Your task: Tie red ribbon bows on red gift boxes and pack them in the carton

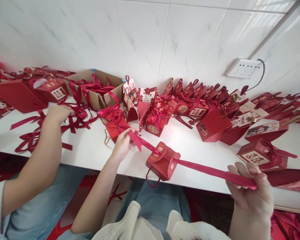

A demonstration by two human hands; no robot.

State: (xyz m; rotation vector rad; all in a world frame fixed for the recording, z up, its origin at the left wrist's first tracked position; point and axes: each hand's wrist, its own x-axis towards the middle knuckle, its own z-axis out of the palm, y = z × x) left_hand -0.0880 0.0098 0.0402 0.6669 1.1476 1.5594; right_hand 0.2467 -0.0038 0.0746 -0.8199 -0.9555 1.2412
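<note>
A small red gift box [157, 162] with a scalloped folded top and a red cord handle rests near the front edge of the white table [130, 163]. A dark pink satin ribbon [210, 171] passes through its top and is drawn out to both sides. To the left of the box, my left hand [122, 144] pinches one end, with a short tail hanging from the fingers. Beyond the box on the other side, my right hand [251, 188] grips the opposite length between thumb and fingers. That stretch runs nearly straight from the box.
A co-worker's hand [60, 113] is among loose ribbons [77, 115] on the left. Behind it stands a cardboard box [86, 71] of ribbons. Finished-looking red boxes [155, 124] line the wall, with a bow-tied box [263, 153] near my right hand. A power strip [246, 68] hangs there.
</note>
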